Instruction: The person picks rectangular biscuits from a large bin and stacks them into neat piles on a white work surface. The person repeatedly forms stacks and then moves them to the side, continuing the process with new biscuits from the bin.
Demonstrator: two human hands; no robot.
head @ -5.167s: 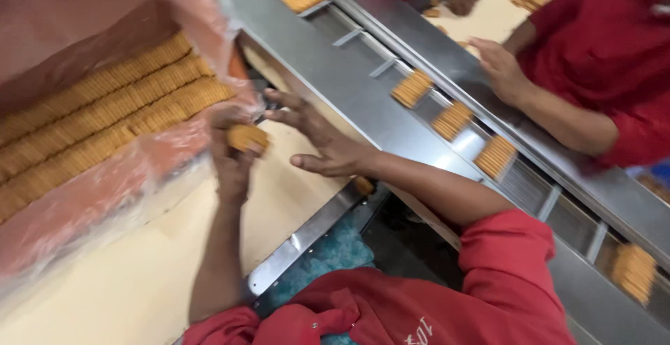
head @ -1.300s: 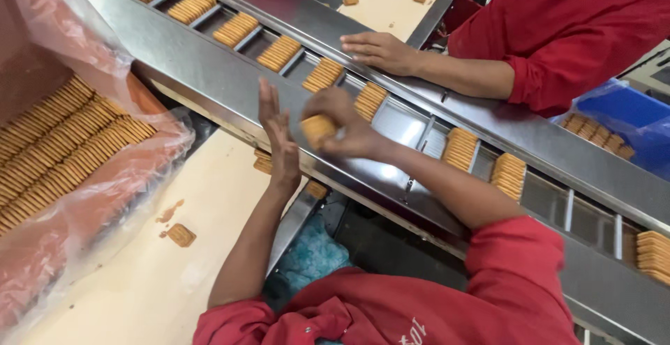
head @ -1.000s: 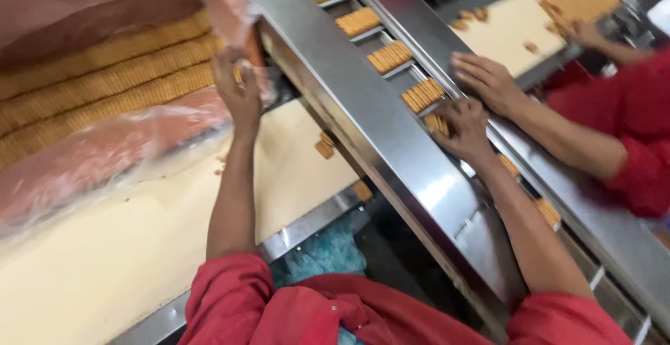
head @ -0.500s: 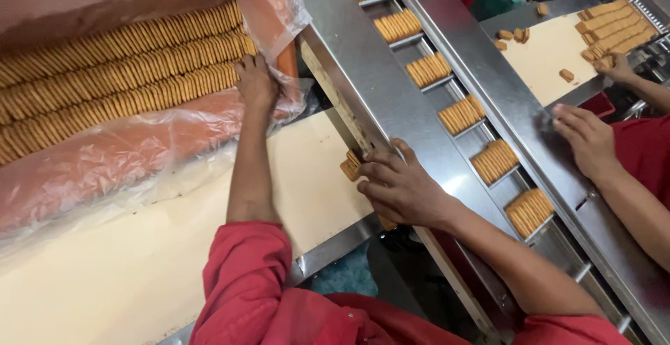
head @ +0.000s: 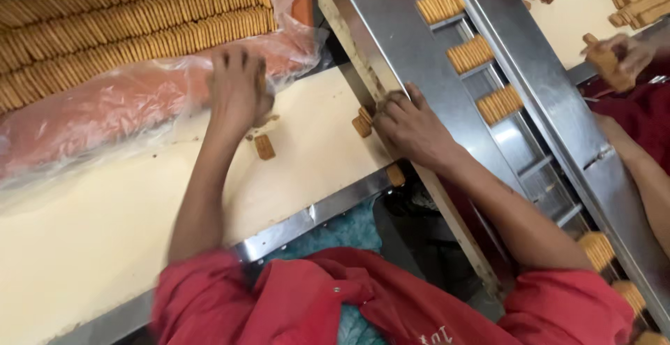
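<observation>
My left hand (head: 237,92) is blurred and hovers over the cream table (head: 105,226), just in front of the plastic-lined crate (head: 105,111) filled with rows of tan biscuits (head: 132,17). Motion blur hides whether it holds anything. A loose biscuit (head: 264,147) lies on the table just below it. My right hand (head: 413,127) rests at the table's right edge against the steel conveyor frame (head: 391,31). Its curled fingertips close on a small stack of biscuits (head: 362,121).
Biscuit stacks (head: 471,53) ride in the conveyor's pockets to the right. Another biscuit (head: 396,174) sits at the table's steel rim. At the top right a co-worker's hand (head: 618,55) holds biscuits beside a second cream table (head: 579,17) with more biscuits.
My left hand has pulled back from the biscuit rows in the crate to above the table. My right hand stays at the conveyor edge by the small stack.
</observation>
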